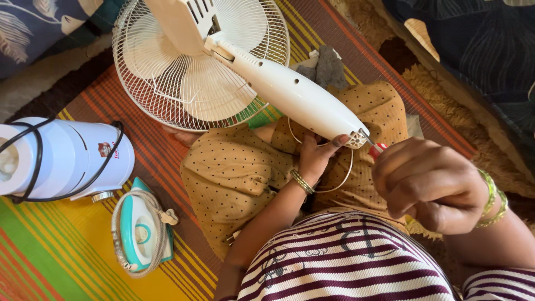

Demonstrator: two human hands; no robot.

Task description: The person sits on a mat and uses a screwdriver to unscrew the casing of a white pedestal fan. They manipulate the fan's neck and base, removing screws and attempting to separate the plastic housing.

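a striped woven mat (pixel 67 262) carries a teal iron (pixel 139 231) (cord wrapped round) and a white appliance (pixel 67 159).

A striped woven floor mat (pixel 67 262) in orange, yellow, green and brown covers the floor. A shaggy tan rug (pixel 446 106) borders its right edge; dark leaf-patterned fabric (pixel 33 28), perhaps cushions, fills both upper corners.

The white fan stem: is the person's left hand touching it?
Touching. The head view shows the left hand cupping the lower end of the white fan stem, fingertips pressed against its underside.
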